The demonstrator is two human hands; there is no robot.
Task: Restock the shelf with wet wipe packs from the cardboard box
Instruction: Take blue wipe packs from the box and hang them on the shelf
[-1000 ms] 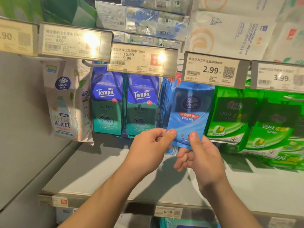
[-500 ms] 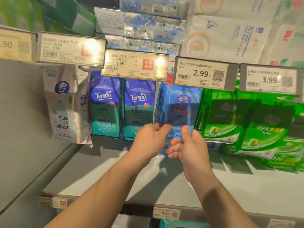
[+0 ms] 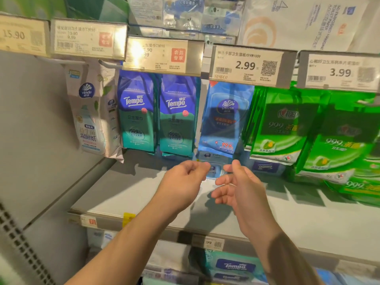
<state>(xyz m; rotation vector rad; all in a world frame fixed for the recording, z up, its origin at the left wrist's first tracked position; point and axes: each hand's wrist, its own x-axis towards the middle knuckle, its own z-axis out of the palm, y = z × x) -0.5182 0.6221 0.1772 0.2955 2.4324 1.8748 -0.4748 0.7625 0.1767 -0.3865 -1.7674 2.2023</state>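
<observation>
Blue Vinda wet wipe pack [image 3: 225,118] hangs on its peg under the 2.99 price tag [image 3: 247,66], above the grey shelf [image 3: 123,194]. Left hand [image 3: 183,182] and right hand [image 3: 236,186] just below it, loosely curled, holding nothing. Hanging step looks complete; next move likely fetches another pack from the cardboard box, not in view.

The 2.99 price tag [image 3: 249,66] above the hands covers the top of the blue Vinda wet wipe pack [image 3: 225,120], so its hanging point is hidden. Small packs [image 3: 213,168] just beyond the fingertips are blurred and partly hidden by the left hand [image 3: 183,186] and right hand [image 3: 236,188]. The frame's bottom edge cuts off a Tempo pack [image 3: 234,266] below the wrists.
</observation>
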